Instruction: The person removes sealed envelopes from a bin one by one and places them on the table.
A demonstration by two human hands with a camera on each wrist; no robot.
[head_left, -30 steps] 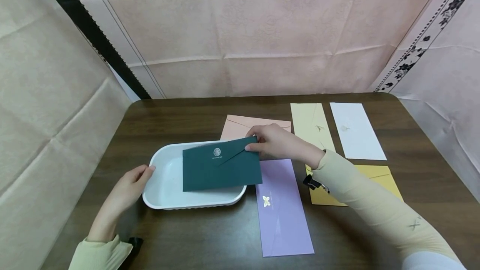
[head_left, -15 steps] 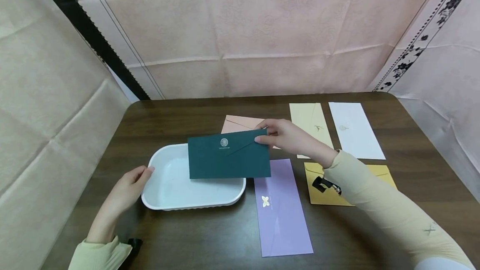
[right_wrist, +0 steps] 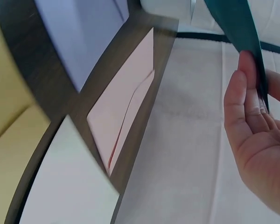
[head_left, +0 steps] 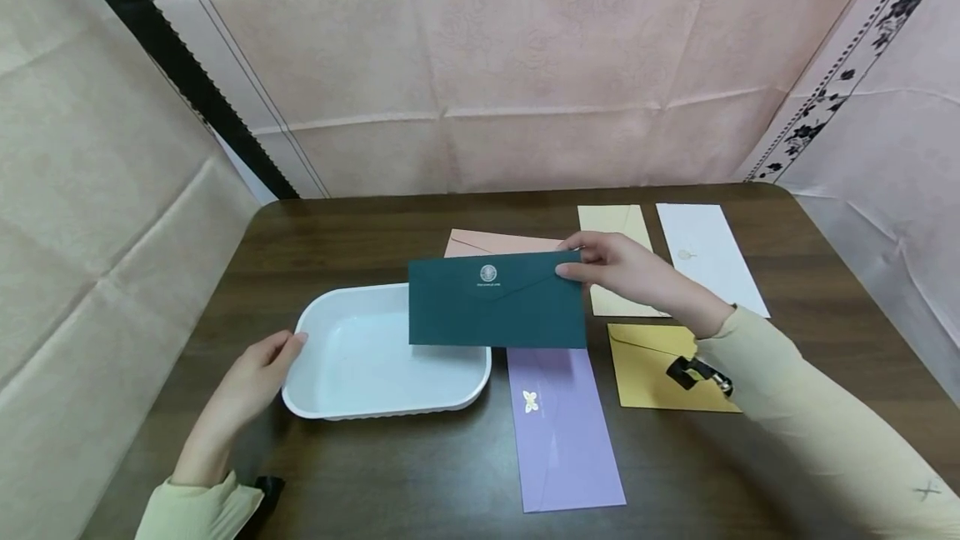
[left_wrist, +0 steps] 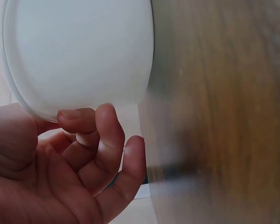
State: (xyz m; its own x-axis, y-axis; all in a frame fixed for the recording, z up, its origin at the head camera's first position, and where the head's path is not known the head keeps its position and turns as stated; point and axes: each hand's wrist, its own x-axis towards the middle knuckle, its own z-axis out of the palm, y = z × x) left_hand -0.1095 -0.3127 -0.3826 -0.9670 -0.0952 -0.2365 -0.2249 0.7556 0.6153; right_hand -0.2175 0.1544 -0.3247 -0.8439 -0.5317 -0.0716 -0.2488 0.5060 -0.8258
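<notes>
My right hand [head_left: 626,273] pinches a dark green envelope [head_left: 495,307] by its upper right corner, thumb on the front face. The envelope hangs in the air, overlapping the right part of a white plastic tray [head_left: 360,398] and the top of a purple envelope [head_left: 566,440]. In the right wrist view the green envelope [right_wrist: 238,23] appears nearly edge-on between thumb and fingers. My left hand [head_left: 258,373] grips the tray's left rim; in the left wrist view its curled fingers [left_wrist: 109,135] sit at the tray wall.
A pink envelope [head_left: 480,242] lies behind, partly covered by the green one. To the right lie a cream envelope [head_left: 615,223], a white envelope [head_left: 716,265] and a yellow envelope [head_left: 645,373]. Cloth walls stand around the brown table [head_left: 375,482].
My right hand has carried the green envelope right and slightly up, from over the tray to partly past its right side. The left hand and tray have stayed put.
</notes>
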